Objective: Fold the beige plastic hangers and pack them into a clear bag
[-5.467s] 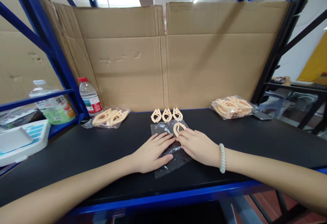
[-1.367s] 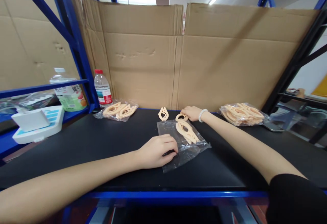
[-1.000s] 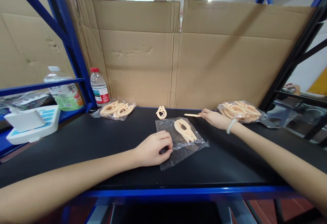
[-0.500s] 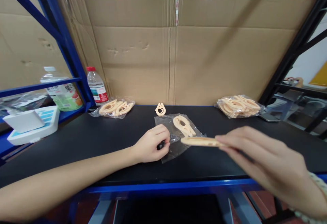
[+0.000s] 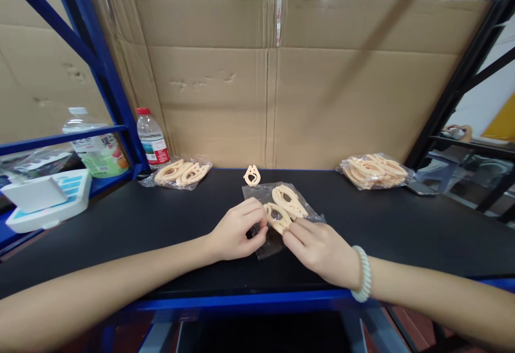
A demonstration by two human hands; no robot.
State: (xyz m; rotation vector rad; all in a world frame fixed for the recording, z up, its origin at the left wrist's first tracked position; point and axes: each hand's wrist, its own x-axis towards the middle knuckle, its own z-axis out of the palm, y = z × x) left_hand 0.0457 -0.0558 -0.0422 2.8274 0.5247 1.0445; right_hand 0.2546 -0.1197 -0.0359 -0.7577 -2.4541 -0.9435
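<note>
A clear plastic bag (image 5: 302,212) lies flat in the middle of the black table (image 5: 120,224). Peach plastic pieces (image 5: 290,201) show inside it. My left hand (image 5: 236,230) pinches the bag's near open edge. My right hand (image 5: 317,248), with a white bead bracelet on the wrist, holds one more peach piece (image 5: 274,218) at the bag's mouth, partly inside. A single loose peach piece (image 5: 251,176) lies just beyond the bag, near the cardboard.
A filled bag of peach pieces (image 5: 180,171) lies at the back left and a larger one (image 5: 372,169) at the back right. A water bottle (image 5: 152,138), a drink bottle (image 5: 94,149) and a white device (image 5: 44,198) stand at left. Cardboard (image 5: 273,79) walls the back.
My right hand took a peach piece from the row at the back, carried it toward me and now pushes it into the bag's mouth. The left hand stayed on the bag's edge.
</note>
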